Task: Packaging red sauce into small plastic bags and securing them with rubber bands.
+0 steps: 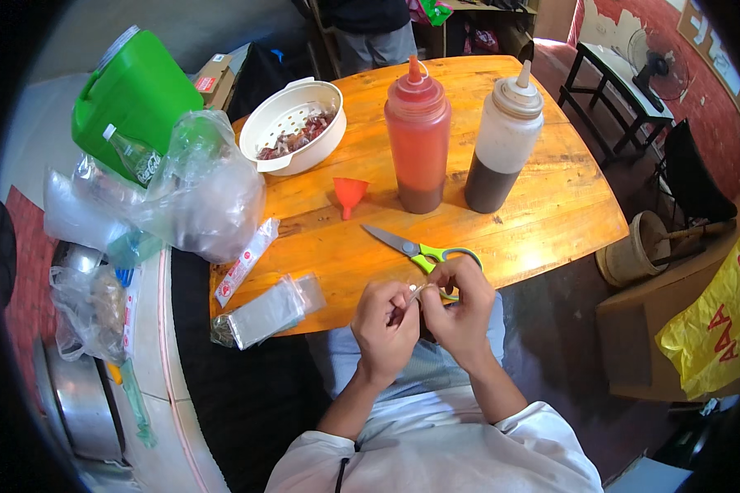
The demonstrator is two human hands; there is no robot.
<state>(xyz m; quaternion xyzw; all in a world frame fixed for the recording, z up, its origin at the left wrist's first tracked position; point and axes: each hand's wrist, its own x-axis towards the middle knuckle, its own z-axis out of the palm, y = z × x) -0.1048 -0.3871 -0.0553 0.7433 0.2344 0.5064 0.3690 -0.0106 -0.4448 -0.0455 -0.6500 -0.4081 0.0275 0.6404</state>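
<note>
My left hand (385, 333) and my right hand (462, 308) meet over the table's near edge, pinching the neck of a small clear plastic bag (415, 293) that is mostly hidden by the fingers. Just beyond my right hand lie scissors (410, 248) with green-and-grey handles. A red plastic funnel (350, 194) rests farther off. A red squeeze bottle (418, 142) and a clear squeeze bottle (505, 142) stand upright, each with dark liquid low inside. To the left lies a stack of clear plastic bags (268, 313). An oval white strainer basket (339, 132) holds several small dark filled bags.
The wooden table (333, 240) bears a printed plastic packet (246, 262) and a large plastic bag (213, 197) at its left. A green jerrycan (139, 92) and a glass bottle (134, 154) stand behind. Another person (370, 31) stands beyond the table. A cardboard box (629, 345) is at right.
</note>
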